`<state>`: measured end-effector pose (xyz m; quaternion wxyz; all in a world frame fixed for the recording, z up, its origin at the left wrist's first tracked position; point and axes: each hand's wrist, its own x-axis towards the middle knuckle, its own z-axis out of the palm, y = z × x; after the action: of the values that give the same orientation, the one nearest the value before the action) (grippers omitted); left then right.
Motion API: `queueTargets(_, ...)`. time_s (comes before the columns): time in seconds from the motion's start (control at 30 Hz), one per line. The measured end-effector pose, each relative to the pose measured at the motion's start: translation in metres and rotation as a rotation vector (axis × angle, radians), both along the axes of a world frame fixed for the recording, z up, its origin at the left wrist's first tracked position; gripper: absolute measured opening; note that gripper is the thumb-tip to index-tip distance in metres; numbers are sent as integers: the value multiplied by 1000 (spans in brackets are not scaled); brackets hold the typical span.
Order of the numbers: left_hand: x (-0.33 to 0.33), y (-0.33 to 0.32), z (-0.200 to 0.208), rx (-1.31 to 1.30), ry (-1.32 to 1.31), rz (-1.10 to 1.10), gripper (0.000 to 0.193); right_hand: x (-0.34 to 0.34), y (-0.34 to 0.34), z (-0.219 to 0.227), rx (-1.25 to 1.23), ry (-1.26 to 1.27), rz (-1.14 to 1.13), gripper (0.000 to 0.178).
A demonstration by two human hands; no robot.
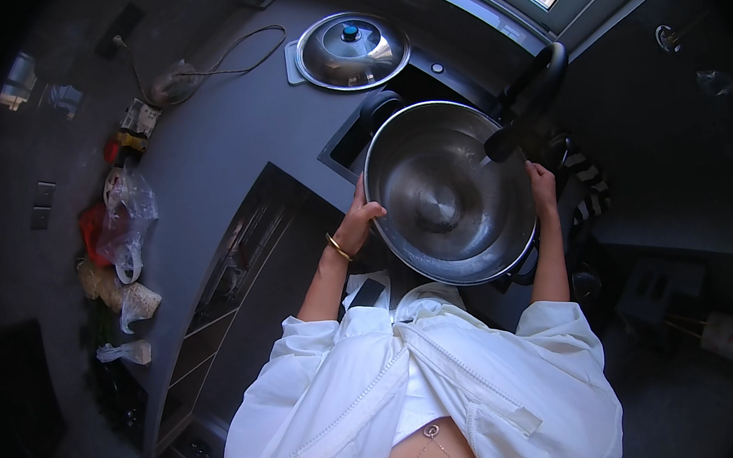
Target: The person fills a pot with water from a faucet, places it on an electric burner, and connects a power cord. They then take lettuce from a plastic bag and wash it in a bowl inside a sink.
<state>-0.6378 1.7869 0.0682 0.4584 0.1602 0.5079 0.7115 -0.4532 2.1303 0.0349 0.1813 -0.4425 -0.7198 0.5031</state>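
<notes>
A large round metal pot (414,172) with a shiny rim is held over the sink in front of me, under a black faucet (503,143). A dark handle (380,110) sticks out from its upper left side. My left hand (357,225) grips the pot's left edge, thumb over the rim. On the opposite edge, my right hand (542,187) is closed around the rim, most of its fingers hidden behind the wall. Water seems to lie in the bottom, though glare makes this hard to tell.
A domed metal lid (351,51) with a dark knob rests on the grey counter (226,123), beyond the sink (346,148). A cable (233,44) loops to its left. Plastic bags (126,206) line the wall at left. An open drawer (239,266) juts out below the counter.
</notes>
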Motion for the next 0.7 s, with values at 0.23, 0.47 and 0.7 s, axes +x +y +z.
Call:
queueTargets(0.23, 1, 0, 0, 15, -31, 7, 81, 0, -2, 0, 4, 39, -17, 27)
queueTargets(0.47, 1, 0, 1, 19, -29, 17, 82, -2, -5, 4, -21, 17, -28, 29)
queueTargets(0.7, 0, -1, 0, 5, -36, 10, 84, -3, -6, 9, -16, -53, -43, 32)
